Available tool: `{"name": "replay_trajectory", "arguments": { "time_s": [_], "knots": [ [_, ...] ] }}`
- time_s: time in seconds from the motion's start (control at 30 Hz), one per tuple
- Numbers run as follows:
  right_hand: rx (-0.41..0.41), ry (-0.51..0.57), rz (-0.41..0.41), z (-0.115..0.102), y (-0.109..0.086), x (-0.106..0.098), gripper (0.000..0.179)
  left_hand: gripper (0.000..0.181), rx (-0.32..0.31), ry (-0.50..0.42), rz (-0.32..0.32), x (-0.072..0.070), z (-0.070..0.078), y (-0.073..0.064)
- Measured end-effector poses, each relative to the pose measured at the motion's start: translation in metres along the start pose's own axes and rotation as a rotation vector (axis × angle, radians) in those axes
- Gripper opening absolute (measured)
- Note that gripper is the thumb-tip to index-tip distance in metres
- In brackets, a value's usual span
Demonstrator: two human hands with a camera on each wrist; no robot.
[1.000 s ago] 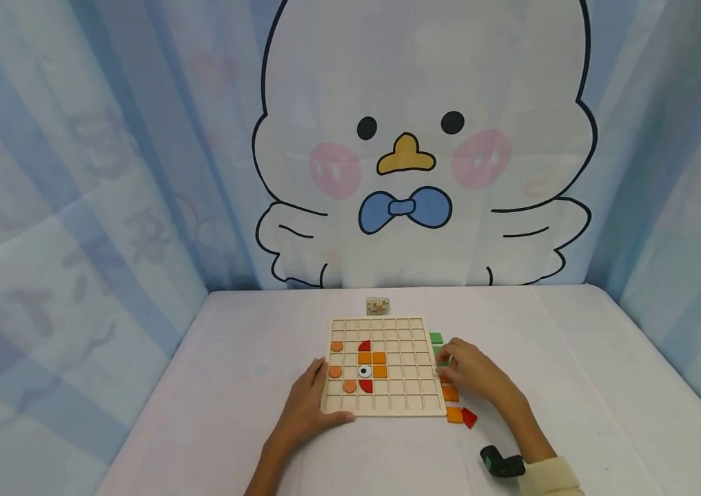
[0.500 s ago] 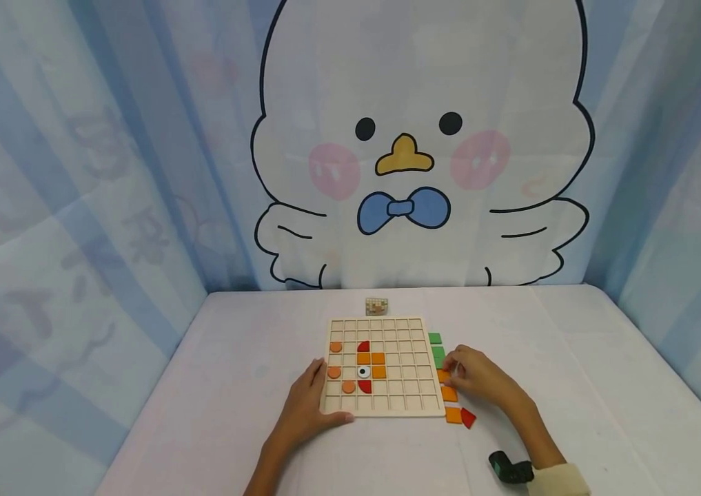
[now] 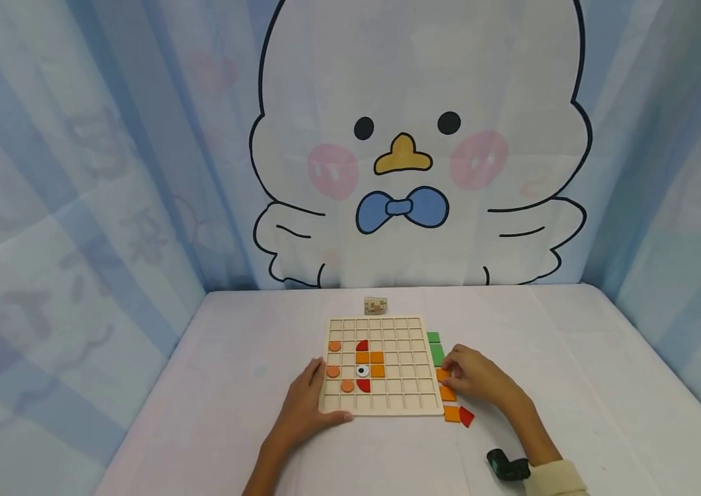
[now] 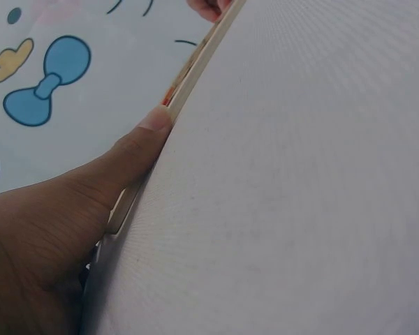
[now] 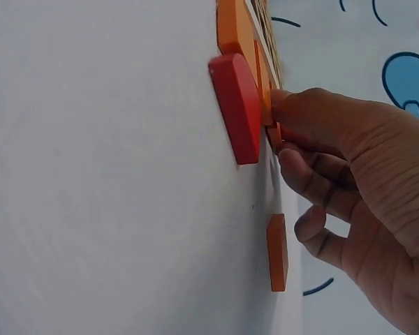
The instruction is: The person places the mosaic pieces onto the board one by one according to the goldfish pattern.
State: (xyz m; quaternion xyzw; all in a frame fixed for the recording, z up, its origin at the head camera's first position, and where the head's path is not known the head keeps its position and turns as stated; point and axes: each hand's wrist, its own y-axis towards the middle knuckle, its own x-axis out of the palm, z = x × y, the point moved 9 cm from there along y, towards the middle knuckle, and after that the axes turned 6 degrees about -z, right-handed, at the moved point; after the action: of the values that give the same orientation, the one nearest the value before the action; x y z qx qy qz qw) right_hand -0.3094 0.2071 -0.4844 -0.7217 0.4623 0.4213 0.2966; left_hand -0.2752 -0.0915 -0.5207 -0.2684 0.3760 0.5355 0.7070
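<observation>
A pale wooden grid board (image 3: 409,406) lies on the table, bearing orange squares, orange discs, red quarter-round pieces and a white eye piece (image 3: 362,370). My left hand (image 3: 308,405) holds its near left corner, thumb along the front edge and fingers along the left side. At the board's right edge, my right hand (image 3: 480,375) pinches an orange square tile (image 3: 443,375) between thumb and fingers, low over the table. In the right wrist view, a red piece (image 5: 237,108) and other orange tiles (image 5: 234,26) lie close by the fingertips.
Green tiles (image 3: 437,354) line the board's right side, with an orange tile (image 3: 452,414) nearer the front. A small patterned card (image 3: 376,306) lies behind the board. Near the right sleeve is a black device (image 3: 507,466). A curtain with a cartoon bird (image 3: 412,248) hangs behind the table.
My right hand has drawn slightly to the right and away from the green tiles, baring more of the orange tile at its fingertips. The left hand stays at the board's corner.
</observation>
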Motion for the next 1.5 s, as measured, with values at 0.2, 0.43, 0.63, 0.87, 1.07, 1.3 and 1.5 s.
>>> {"name": "replay_trajectory", "arguments": {
  "time_s": [0.2,0.43,0.63,0.87,1.07,1.3,1.5],
  "knots": [
    [0.024,-0.007,-0.003,0.002,0.000,0.004,0.020,0.123,-0.047,-0.013,-0.030,0.004,-0.006,-0.002],
    [0.023,-0.051,0.051,0.002,0.000,0.000,0.021,0.122,-0.028,-0.021,-0.021,0.004,-0.005,-0.001],
    [0.002,-0.052,0.062,-0.005,0.003,-0.003,0.021,0.121,-0.018,-0.011,-0.019,0.002,-0.002,0.000],
    [-0.029,-0.064,0.009,-0.024,0.008,0.009,0.023,0.121,-0.013,-0.013,-0.011,0.000,-0.001,-0.001],
    [-0.119,-0.085,0.004,-0.051,0.015,0.018,0.023,0.121,-0.017,-0.010,-0.013,0.000,-0.002,0.001],
    [-0.225,-0.121,-0.027,-0.080,0.021,0.030,0.023,0.122,-0.014,-0.003,-0.017,0.001,-0.004,0.003],
    [-0.241,-0.119,-0.032,-0.096,0.026,0.035,0.022,0.121,-0.016,0.000,-0.019,0.000,-0.003,0.003]
  ]
}}
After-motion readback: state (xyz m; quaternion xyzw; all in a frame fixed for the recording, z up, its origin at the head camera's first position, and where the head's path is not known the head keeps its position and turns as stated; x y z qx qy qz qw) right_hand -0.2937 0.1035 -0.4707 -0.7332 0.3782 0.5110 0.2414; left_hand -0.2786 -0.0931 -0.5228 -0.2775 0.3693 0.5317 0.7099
